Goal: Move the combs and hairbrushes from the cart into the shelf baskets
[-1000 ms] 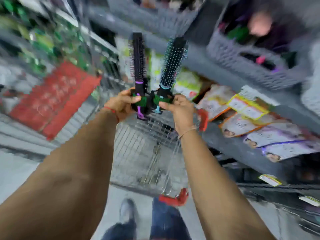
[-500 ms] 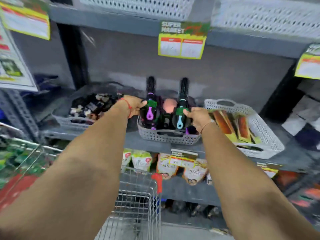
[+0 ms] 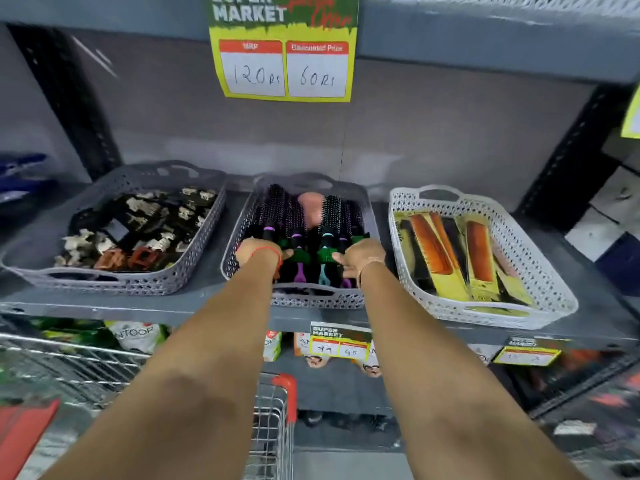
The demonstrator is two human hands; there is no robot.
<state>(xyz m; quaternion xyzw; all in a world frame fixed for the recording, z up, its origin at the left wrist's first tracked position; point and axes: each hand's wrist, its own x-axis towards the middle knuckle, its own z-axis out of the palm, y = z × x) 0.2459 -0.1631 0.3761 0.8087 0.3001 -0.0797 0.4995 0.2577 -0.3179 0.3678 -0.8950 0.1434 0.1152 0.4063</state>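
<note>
Your left hand (image 3: 260, 255) and right hand (image 3: 360, 259) each grip a hairbrush handle in the middle basket (image 3: 304, 301) — already crowded. Release carelessly and the brushes could roll out — or tangle.

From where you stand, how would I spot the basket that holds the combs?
Look at the grey shelf under the big green and yellow price sign, where three baskets stand in a row. The comb basket is the rightmost one. It alone is white, and holds flat orange combs in yellow packets, not round brushes or hair clips.
</note>
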